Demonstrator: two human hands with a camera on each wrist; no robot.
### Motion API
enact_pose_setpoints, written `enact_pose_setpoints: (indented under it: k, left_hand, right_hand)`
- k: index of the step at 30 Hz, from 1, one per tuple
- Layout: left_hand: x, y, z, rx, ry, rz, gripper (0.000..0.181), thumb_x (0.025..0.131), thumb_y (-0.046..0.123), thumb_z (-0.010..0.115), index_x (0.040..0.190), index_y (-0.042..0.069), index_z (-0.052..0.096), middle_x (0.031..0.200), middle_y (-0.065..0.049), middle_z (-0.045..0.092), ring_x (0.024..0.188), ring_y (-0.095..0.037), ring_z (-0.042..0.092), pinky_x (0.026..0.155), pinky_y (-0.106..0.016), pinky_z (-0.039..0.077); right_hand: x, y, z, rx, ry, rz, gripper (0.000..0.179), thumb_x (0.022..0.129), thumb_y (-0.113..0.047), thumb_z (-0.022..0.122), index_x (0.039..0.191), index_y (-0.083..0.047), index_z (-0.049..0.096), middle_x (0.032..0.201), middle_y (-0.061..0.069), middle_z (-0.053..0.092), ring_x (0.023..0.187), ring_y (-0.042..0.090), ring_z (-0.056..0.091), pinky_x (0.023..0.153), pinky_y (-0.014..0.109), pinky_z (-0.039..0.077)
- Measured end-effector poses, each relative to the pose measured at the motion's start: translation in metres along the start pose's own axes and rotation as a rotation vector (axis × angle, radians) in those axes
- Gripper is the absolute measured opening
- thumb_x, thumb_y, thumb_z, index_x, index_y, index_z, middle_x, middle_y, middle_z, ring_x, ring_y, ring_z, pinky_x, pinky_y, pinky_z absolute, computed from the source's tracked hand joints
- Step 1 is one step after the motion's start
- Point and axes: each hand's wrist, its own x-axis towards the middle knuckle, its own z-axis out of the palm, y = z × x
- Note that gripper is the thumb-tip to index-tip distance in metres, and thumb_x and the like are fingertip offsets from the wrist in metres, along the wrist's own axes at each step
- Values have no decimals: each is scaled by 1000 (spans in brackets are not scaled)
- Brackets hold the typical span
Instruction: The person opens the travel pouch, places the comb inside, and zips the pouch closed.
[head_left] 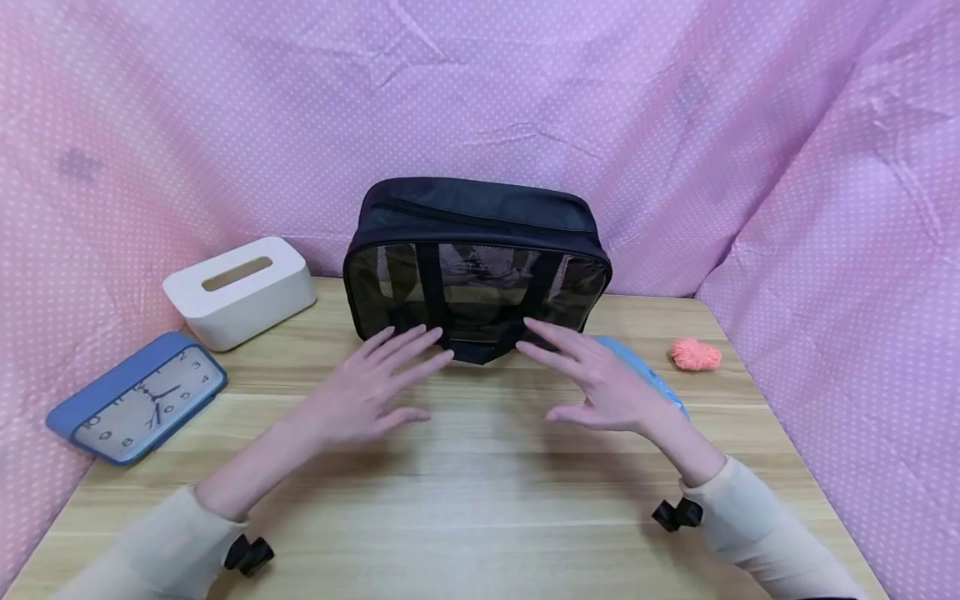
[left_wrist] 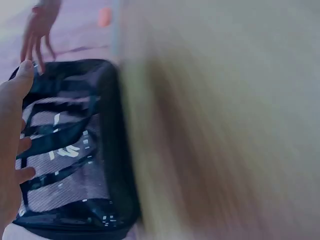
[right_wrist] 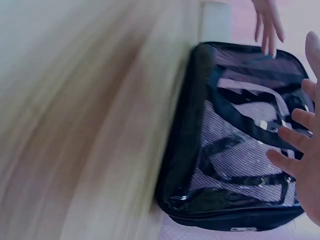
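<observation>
A black zip bag [head_left: 480,208] with a see-through front panel and dark strap handles [head_left: 431,287] stands at the back of the table. My left hand [head_left: 367,387] hovers before its lower left part, fingers spread and holding nothing. On the other side, my right hand [head_left: 600,379] reaches toward the lower right of the bag, its fingers also spread with nothing in them. In the right wrist view, the bag [right_wrist: 195,125] appears beside the right fingers; whether they touch it I cannot tell. The left wrist view shows the bag [left_wrist: 117,150] beyond the left hand [left_wrist: 12,120].
A white tissue box [head_left: 247,287] stands at the back left, with a blue clock [head_left: 142,396] in front of it. Partly behind my right hand lies a flat blue item [head_left: 637,362]. A coral yarn ball [head_left: 695,355] sits at the right. Pink dotted cloth surrounds the table.
</observation>
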Motion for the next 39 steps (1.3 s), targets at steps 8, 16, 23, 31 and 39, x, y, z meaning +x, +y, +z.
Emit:
enact_pose_setpoints:
  k: [8, 16, 23, 31, 39]
  left_hand:
    - [21, -4, -18, -148, 349, -59, 64, 104, 56, 49, 155, 18, 48, 152, -10, 57, 136, -27, 57, 112, -45, 47]
    - [38, -4, -27, -266, 645, -131, 49, 103, 37, 63, 141, 6, 62, 136, -12, 67, 123, -28, 63, 112, -27, 45]
    - [48, -4, -32, -358, 819, -211, 41, 94, 9, 72, 134, 5, 67, 129, -16, 70, 119, -32, 63, 110, -23, 45]
    - [49, -19, -36, -327, 934, -318, 33, 91, 4, 73, 124, 5, 73, 127, -15, 71, 120, -34, 60, 110, -26, 43]
    - [35, -41, -33, -316, 932, -465, 37, 91, 3, 75, 127, 5, 72, 129, -17, 68, 125, -34, 58, 110, -26, 41]
  right_hand:
    - [8, 7, -9, 211, 306, -6, 68, 101, -55, 58, 143, -2, 58, 144, 22, 58, 139, 23, 53, 119, 22, 36]
    - [22, 18, -24, 342, 592, 8, 59, 99, -42, 67, 127, 9, 66, 121, 25, 66, 114, 17, 65, 98, 25, 52]
    - [29, 32, -38, 495, 873, 121, 33, 92, -6, 69, 113, 19, 67, 107, 15, 71, 94, 17, 69, 86, 23, 57]
    - [26, 64, -38, 815, 1101, 446, 17, 98, 0, 64, 108, 10, 73, 92, 5, 74, 82, 13, 69, 77, 23, 58]
    - [14, 88, -8, 1037, 1067, 617, 16, 101, -2, 61, 111, 5, 72, 94, 6, 74, 87, 15, 71, 78, 24, 60]
